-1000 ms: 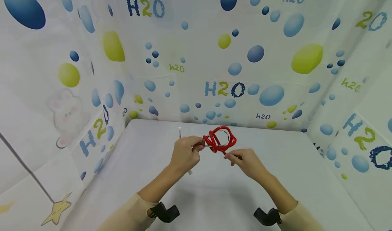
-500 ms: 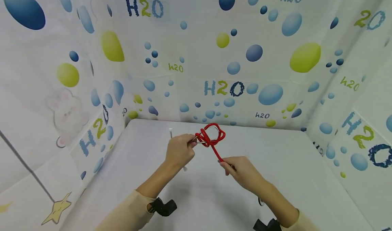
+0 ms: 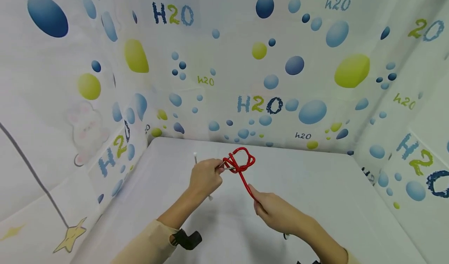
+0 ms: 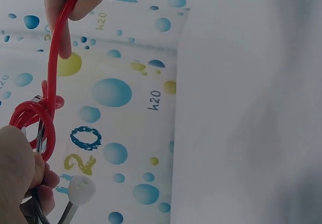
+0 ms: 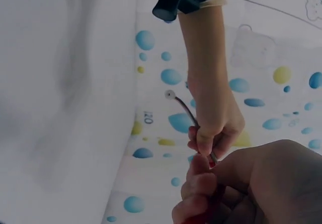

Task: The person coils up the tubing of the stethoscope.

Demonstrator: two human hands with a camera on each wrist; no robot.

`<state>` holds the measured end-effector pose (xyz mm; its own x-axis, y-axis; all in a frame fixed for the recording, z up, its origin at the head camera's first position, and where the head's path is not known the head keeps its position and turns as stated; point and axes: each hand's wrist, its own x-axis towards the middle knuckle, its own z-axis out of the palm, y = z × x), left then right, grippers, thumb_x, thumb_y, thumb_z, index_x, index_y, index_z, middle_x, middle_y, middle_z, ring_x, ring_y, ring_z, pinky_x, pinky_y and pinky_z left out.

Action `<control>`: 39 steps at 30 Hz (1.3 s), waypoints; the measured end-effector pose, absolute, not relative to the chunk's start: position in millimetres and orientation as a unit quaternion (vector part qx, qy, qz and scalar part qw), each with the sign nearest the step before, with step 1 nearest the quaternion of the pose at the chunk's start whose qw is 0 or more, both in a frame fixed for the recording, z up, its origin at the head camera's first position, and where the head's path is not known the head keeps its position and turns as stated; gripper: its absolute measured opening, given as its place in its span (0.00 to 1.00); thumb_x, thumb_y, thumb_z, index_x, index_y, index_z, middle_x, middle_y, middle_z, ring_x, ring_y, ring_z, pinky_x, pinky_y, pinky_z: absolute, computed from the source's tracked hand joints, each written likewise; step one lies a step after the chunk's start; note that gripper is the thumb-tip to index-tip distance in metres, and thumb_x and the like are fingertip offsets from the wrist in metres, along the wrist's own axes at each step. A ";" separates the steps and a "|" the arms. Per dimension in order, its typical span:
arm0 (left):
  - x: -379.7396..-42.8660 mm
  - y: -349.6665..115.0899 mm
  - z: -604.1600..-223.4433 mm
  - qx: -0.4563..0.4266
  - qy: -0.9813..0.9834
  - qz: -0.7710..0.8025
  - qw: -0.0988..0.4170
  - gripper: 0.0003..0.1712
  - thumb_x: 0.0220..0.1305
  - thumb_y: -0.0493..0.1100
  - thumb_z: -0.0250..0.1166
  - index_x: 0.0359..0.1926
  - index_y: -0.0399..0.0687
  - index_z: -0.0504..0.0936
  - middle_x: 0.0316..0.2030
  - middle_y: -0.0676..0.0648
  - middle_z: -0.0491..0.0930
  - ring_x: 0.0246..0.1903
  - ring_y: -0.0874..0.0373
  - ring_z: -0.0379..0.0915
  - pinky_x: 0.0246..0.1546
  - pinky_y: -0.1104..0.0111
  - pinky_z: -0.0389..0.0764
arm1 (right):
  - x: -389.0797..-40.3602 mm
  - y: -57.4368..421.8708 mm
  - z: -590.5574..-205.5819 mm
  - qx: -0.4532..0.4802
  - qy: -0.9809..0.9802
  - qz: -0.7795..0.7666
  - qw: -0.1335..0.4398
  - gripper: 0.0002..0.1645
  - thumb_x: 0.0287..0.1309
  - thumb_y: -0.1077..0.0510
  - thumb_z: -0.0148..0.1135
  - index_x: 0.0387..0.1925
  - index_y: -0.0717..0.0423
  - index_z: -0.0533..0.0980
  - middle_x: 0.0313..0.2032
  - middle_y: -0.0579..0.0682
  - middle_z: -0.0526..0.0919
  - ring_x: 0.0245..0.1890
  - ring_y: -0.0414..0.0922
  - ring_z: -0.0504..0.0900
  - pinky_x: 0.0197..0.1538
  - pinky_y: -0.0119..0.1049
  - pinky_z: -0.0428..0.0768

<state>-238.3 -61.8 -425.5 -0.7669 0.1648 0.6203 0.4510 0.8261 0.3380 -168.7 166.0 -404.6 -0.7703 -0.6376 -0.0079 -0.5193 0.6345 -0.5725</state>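
Observation:
A stethoscope is held up over the table in both hands. My left hand [image 3: 205,178] grips its metal ear tubes [image 3: 228,168], and white ear tips [image 3: 195,154] stick out on either side of the fist. Just beyond the fingers, red tubing [image 3: 250,162] is looped round the metal in a loose coil. From there a straight length of tubing [image 4: 52,68] runs to my right hand [image 3: 277,213], which pinches it between thumb and fingers. A small round end piece [image 3: 286,236] shows below the right hand, mostly hidden by it.
The white table [image 3: 168,155] spreads beneath both hands. White curtains [image 3: 224,53] printed with blue and green drops stand behind and on both sides. Black wrist cameras [image 3: 188,239] are strapped at the sleeves.
My right hand has moved down and away from the coil, and a longer stretch of red tubing shows between the hands. My left hand shifted slightly left and kept its grip.

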 end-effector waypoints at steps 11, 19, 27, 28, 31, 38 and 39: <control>-240.5 -52.4 -430.7 -0.167 -0.913 -0.250 0.276 0.05 0.50 0.36 0.63 0.23 0.51 0.81 0.18 0.57 0.79 0.15 0.68 0.65 0.17 0.78 0.66 | -164.2 179.1 -398.2 -0.315 0.865 -0.358 0.156 0.15 0.63 0.57 0.47 0.48 0.40 0.73 0.26 0.36 0.79 0.24 0.33 0.78 0.29 0.28 0.77; -251.0 -42.4 -436.6 -0.178 -0.915 -0.249 0.265 0.03 0.51 0.38 0.63 0.25 0.51 0.82 0.20 0.56 0.80 0.18 0.67 0.69 0.20 0.77 0.70 | -179.2 189.7 -411.2 -0.380 0.828 -0.390 0.133 0.21 0.57 0.69 0.44 0.36 0.40 0.76 0.32 0.36 0.81 0.34 0.33 0.79 0.40 0.29 0.77; -256.7 -38.6 -460.0 -0.173 -0.920 -0.245 0.252 0.04 0.49 0.38 0.63 0.23 0.52 0.81 0.18 0.58 0.79 0.16 0.69 0.65 0.16 0.79 0.66 | -181.1 190.8 -429.0 -0.362 0.841 -0.394 0.086 0.06 0.56 0.55 0.58 0.35 0.38 0.76 0.31 0.34 0.81 0.33 0.31 0.78 0.37 0.26 0.77; -257.6 -38.8 -463.1 -0.172 -0.921 -0.243 0.250 0.04 0.49 0.38 0.63 0.23 0.52 0.81 0.18 0.58 0.78 0.16 0.69 0.64 0.16 0.79 0.65 | -181.6 190.5 -429.7 -0.359 0.847 -0.388 0.064 0.07 0.55 0.55 0.58 0.35 0.37 0.76 0.31 0.33 0.80 0.32 0.31 0.77 0.37 0.26 0.77; -260.6 -39.5 -470.3 -0.169 -0.927 -0.231 0.243 0.04 0.49 0.38 0.63 0.23 0.53 0.81 0.18 0.59 0.78 0.15 0.69 0.63 0.16 0.78 0.64 | -184.5 189.9 -431.2 -0.356 0.868 -0.344 -0.041 0.11 0.52 0.54 0.61 0.36 0.31 0.77 0.34 0.32 0.73 0.33 0.30 0.73 0.34 0.23 0.76; -266.4 -38.0 -475.5 -0.184 -0.930 -0.205 0.243 0.04 0.48 0.37 0.63 0.23 0.53 0.81 0.19 0.58 0.79 0.16 0.68 0.66 0.17 0.77 0.68 | -201.4 185.4 -430.3 -0.374 0.835 -0.360 -0.181 0.15 0.48 0.60 0.65 0.36 0.36 0.79 0.40 0.37 0.73 0.36 0.33 0.74 0.35 0.24 0.77; -267.1 -37.2 -475.8 -0.190 -0.929 -0.202 0.243 0.04 0.48 0.37 0.63 0.24 0.53 0.82 0.20 0.58 0.79 0.17 0.68 0.67 0.18 0.77 0.68 | -204.2 184.4 -429.0 -0.374 0.832 -0.372 -0.176 0.15 0.48 0.60 0.65 0.36 0.37 0.79 0.39 0.36 0.75 0.37 0.33 0.74 0.35 0.25 0.77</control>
<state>-267.1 -37.2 -475.8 -0.8092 0.2553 0.5292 0.4519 0.8461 0.2829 -204.2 184.4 -429.0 -0.6588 -0.4906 0.5703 -0.7521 0.4448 -0.4863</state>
